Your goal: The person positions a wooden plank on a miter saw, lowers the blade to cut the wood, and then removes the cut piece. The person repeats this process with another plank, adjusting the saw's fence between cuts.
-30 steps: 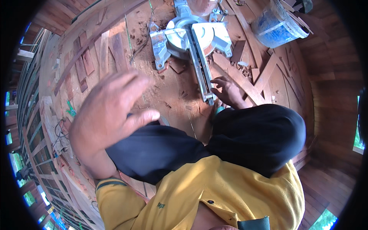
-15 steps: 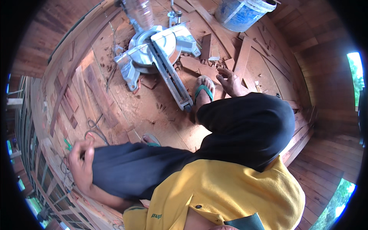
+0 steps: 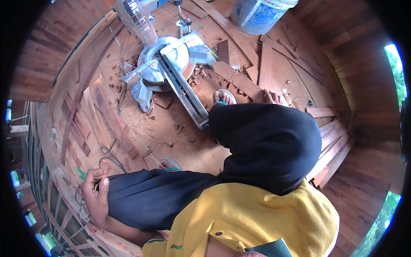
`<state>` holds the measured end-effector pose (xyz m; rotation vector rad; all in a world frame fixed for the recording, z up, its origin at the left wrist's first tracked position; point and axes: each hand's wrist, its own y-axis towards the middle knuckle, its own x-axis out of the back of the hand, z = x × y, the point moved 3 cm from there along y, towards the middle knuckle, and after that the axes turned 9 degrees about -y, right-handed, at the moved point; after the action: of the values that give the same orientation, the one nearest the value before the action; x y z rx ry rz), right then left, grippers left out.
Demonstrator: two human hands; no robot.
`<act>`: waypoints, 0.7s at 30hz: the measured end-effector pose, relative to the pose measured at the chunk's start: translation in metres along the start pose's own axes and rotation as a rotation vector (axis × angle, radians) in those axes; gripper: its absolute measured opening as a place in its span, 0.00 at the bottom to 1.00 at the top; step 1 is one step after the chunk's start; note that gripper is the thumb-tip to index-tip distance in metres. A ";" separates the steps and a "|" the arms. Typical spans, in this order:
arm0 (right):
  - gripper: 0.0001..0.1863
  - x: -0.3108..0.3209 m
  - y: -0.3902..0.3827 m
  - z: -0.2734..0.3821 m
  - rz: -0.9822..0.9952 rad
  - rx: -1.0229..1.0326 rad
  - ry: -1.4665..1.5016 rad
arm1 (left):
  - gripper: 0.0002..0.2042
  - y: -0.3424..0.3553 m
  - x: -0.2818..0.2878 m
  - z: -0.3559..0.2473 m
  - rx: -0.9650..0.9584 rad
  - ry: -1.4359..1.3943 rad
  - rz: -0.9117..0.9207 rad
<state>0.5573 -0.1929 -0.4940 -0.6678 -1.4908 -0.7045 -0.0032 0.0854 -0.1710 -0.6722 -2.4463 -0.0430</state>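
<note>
My left hand (image 3: 96, 195) rests against the side of my left knee, its fingers loosely curled and the thumb apart, with nothing visible in it. Beyond my right knee, only the fingertips of my right hand (image 3: 274, 97) show, beside the end of a reddish-brown board (image 3: 246, 85) on the floor. The knee hides the rest of that hand and anything it may hold. In front of me stands a miter saw (image 3: 169, 58) with a pale round table and a long slotted arm reaching toward my feet.
A blue bucket (image 3: 257, 19) with white smears stands at the far right. Wood strips (image 3: 107, 111) lie to the left, and stacked planks (image 3: 332, 147) to the right. Small offcuts and sawdust surround the saw. A dark cord (image 3: 112, 157) loops near my left knee.
My right hand has moved right and behind my knee, leaving just its fingertips in sight. My left hand stays at the left knee. The whole view has shifted slightly.
</note>
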 end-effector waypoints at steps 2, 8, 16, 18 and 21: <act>0.36 0.008 -0.011 -0.018 -0.025 -0.056 0.015 | 0.13 0.001 -0.002 -0.002 -0.032 0.036 0.016; 0.35 0.054 -0.043 -0.067 -0.231 -0.262 0.187 | 0.14 -0.003 0.004 0.000 -0.078 0.166 0.078; 0.28 0.113 -0.108 0.003 -0.164 0.119 1.134 | 0.26 -0.011 0.010 0.005 -0.158 0.178 0.216; 0.25 0.104 -0.128 0.040 0.094 0.104 1.325 | 0.28 -0.013 0.013 0.001 -0.066 0.178 0.261; 0.24 0.086 -0.139 0.066 0.264 0.156 1.243 | 0.28 -0.026 0.017 -0.009 -0.026 0.335 0.279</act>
<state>0.4047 -0.2319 -0.4141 -0.1825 -0.2922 -0.5932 -0.0224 0.0686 -0.1510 -0.9314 -2.0191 -0.0702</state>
